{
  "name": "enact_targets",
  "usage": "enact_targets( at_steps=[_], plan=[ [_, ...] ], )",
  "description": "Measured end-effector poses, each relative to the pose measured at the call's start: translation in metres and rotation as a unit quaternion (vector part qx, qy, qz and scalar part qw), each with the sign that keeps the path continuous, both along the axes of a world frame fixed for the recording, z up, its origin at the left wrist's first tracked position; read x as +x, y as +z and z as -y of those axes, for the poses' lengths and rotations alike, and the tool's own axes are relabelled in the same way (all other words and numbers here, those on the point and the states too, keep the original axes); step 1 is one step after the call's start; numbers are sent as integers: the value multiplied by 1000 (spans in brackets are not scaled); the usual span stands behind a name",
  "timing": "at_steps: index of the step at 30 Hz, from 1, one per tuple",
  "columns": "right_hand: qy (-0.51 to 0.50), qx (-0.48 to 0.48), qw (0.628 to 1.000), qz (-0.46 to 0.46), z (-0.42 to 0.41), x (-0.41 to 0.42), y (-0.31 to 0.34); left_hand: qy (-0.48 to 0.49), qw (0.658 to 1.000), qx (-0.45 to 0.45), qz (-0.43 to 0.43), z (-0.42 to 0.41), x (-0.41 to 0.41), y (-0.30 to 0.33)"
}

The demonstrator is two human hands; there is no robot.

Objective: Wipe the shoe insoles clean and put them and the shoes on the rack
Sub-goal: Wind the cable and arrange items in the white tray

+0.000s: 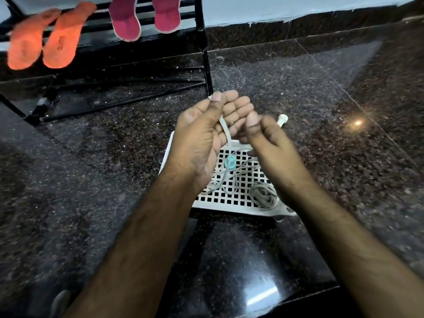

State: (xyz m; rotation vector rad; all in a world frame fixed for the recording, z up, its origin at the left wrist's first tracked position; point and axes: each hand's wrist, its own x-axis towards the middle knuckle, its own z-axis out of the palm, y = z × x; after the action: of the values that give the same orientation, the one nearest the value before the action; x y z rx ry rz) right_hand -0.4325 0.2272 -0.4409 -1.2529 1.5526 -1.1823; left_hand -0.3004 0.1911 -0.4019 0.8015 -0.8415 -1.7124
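Observation:
Two orange insoles (41,40) and two pink insoles (144,17) lie on the bars of the black shoe rack (204,42) at the upper left. No shoe is in view. My left hand (206,134) is held palm up over the floor with its fingers fairly straight. A white lace (223,126) runs from behind its thumb across the palm. My right hand (268,143), blurred, has curled fingers that pinch the lace's lower end beside the left palm.
Under my hands a white perforated plastic tray (241,199) sits on the dark speckled stone floor. It holds loose grey laces (263,193) and a small teal piece (230,162). A white peg (281,119) pokes out beyond the right hand.

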Motion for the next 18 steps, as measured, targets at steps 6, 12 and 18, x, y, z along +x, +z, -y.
enact_targets(
  at_steps=[6, 12, 18],
  plan=[
    [224, 49, 973, 38, -4, 8, 2, 31, 999, -4, -12, 4, 4, 3],
    [117, 84, 985, 100, 5, -18, 2, -9, 998, -5, 69, 9, 17, 5],
    [48, 69, 988, 130, 9, -22, 3, -113, 979, -22, 169, 2, 9, 2]
  ],
)
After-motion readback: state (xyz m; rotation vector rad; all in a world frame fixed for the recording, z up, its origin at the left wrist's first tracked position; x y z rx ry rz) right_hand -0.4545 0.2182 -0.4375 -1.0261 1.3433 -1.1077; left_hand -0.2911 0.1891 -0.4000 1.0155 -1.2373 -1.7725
